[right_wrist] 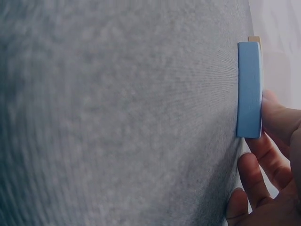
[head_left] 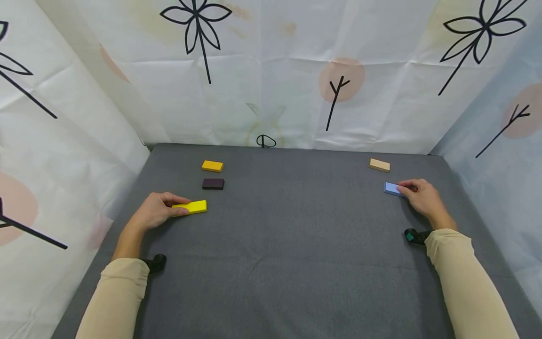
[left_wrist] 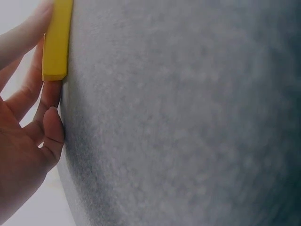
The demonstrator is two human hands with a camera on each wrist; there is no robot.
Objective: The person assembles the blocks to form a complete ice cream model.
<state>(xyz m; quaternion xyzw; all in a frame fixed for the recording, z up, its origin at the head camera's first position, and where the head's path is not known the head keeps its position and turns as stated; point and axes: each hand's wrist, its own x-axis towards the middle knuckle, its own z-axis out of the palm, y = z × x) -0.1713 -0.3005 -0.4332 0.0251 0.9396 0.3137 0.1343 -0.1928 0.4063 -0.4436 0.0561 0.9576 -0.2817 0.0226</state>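
On the left of the table, my left hand (head_left: 157, 210) pinches one end of a bright yellow block (head_left: 198, 206) between thumb and fingers. The left wrist view has that yellow block (left_wrist: 57, 44) close to the grey cloth, with the fingers behind it. At the right, my right hand (head_left: 423, 197) grips the near end of a light blue block (head_left: 391, 189). In the right wrist view the blue block (right_wrist: 249, 89) lies against the cloth, the thumb at its side. Whether either block is lifted slightly, I cannot tell.
Beyond the left hand lie a dark purple block (head_left: 213, 184) and an orange-yellow block (head_left: 212, 165). A beige wooden block (head_left: 379, 165) lies behind the blue one. Grey cloth covers the table (head_left: 288, 245); patterned white curtains (head_left: 271, 84) hang at the back and sides.
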